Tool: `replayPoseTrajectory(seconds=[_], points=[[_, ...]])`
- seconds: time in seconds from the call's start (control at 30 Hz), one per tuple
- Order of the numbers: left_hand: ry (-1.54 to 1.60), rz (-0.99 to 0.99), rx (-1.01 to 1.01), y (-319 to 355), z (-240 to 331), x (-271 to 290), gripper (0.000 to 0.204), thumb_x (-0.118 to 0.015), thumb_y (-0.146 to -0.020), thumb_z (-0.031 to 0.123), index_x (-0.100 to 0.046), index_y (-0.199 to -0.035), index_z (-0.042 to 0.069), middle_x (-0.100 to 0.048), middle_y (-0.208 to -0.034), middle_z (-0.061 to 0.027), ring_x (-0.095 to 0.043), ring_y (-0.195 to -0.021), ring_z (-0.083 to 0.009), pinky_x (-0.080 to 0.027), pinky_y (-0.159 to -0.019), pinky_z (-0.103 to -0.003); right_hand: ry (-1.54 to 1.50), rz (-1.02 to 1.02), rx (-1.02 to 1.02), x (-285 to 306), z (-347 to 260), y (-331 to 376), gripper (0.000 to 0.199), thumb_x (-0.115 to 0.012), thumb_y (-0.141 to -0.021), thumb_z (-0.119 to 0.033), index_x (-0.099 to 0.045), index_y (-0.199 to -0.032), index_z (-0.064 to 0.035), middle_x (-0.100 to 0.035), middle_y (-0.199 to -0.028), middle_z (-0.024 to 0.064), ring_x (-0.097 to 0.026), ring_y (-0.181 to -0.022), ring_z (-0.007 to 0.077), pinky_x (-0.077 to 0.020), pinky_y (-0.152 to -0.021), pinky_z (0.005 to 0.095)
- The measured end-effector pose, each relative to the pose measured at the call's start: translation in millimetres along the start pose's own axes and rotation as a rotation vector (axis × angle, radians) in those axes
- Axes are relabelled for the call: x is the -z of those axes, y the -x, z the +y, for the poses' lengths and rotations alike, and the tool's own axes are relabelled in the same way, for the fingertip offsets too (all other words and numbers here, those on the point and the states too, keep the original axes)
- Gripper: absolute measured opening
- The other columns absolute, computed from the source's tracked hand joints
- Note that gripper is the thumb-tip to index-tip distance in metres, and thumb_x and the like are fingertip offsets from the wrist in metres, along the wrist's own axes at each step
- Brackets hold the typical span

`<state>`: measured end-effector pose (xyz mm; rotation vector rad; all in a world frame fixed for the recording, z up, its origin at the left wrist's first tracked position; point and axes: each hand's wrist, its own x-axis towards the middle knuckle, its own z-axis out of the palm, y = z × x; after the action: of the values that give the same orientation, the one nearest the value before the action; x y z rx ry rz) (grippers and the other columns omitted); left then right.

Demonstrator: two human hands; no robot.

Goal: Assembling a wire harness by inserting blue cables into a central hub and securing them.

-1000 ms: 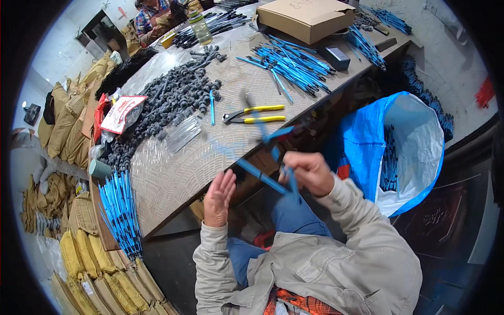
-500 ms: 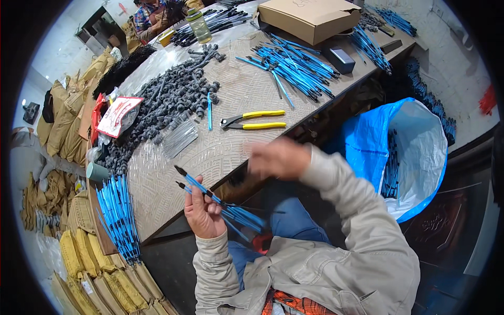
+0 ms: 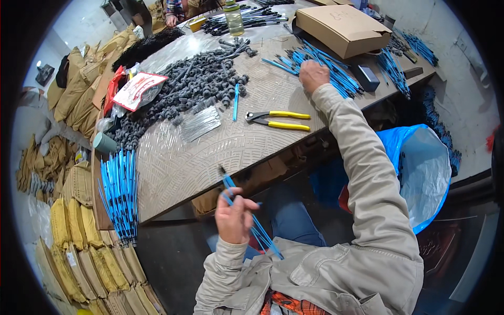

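Note:
Over my lap, my left hand is closed around a few thin blue rods with black ends, tilted with one black tip up toward the table edge. My right arm stretches across the table, and my right hand is down on the loose pile of blue rods; its fingertips are hidden by the hand. Yellow-handled pliers lie just nearer than that pile. A single short blue rod lies left of the pliers, next to a bundle of thin clear strips.
A heap of dark grey ribbed fittings covers the table's left middle. Behind the rods sits a cardboard box, with a small dark box nearby. Another rod bundle stands at the left corner. A blue sack is open at right.
My right hand has moved from above my lap out to the far rod pile. The left hand has shifted slightly right with its rods. The whole view has swung a little.

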<state>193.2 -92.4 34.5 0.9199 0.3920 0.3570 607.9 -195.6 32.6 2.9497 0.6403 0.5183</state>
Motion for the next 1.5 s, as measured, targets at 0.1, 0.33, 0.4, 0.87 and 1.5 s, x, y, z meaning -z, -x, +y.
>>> replayPoseTrajectory(seconds=[0.1, 0.33, 0.4, 0.87, 1.5], points=[[-0.012, -0.184, 0.157, 5, -10, 1, 0.018, -0.043, -0.093, 0.015, -0.046, -0.108, 0.006, -0.063, -0.072, -0.0131, -0.045, -0.039, -0.0086, -0.031, -0.035, -0.017, -0.162, 0.144, 0.036, 23, 6, 17, 0.025, -0.044, -0.084, -0.018, -0.056, -0.103, -0.0067, -0.063, -0.078, 0.0103, -0.062, -0.068, 0.0298, -0.0464, -0.055, 0.0431], [0.001, -0.195, 0.093, 22, -12, -8, 0.021, -0.042, -0.094, 0.019, -0.046, -0.108, 0.003, -0.062, -0.067, -0.0120, -0.060, -0.055, -0.0181, -0.047, -0.049, -0.022, -0.453, 0.745, -0.100, 63, 30, 30, 0.026, -0.051, -0.085, -0.021, -0.059, -0.105, -0.0089, -0.065, -0.078, 0.0075, -0.061, -0.070, 0.0325, -0.0490, -0.063, 0.0386], [0.022, -0.229, 0.107, 24, -11, -6, 0.022, -0.042, -0.095, 0.019, -0.046, -0.108, 0.002, -0.062, -0.070, -0.0127, -0.063, -0.062, -0.0223, -0.051, -0.057, -0.025, -0.446, 0.781, -0.027, 85, 30, 47, 0.026, -0.052, -0.085, -0.021, -0.060, -0.106, -0.0070, -0.065, -0.076, 0.0081, -0.061, -0.066, 0.0293, -0.0494, -0.061, 0.0360], [0.062, -0.091, -0.102, -7, 8, -19, 0.024, -0.041, -0.093, 0.013, -0.044, -0.113, 0.000, -0.059, -0.102, -0.0192, -0.061, -0.092, -0.0264, -0.050, -0.079, -0.031, -1.446, 0.236, 0.221, 113, -63, 304, 0.027, -0.053, -0.082, 0.000, -0.058, -0.108, 0.0017, -0.060, -0.074, 0.0080, -0.052, -0.052, 0.0125, -0.0421, -0.049, 0.0213], [-0.113, 0.128, -0.154, 17, 14, -16, 0.012, -0.049, -0.091, 0.014, -0.049, -0.100, 0.006, -0.055, -0.066, -0.0064, -0.040, -0.037, -0.0090, -0.029, -0.033, -0.017, -0.035, 0.277, -0.085, 3, 34, 49, 0.032, -0.057, -0.081, -0.040, -0.063, -0.089, -0.0097, -0.059, -0.093, 0.0086, -0.059, -0.078, 0.0261, -0.0465, -0.064, 0.0385]])
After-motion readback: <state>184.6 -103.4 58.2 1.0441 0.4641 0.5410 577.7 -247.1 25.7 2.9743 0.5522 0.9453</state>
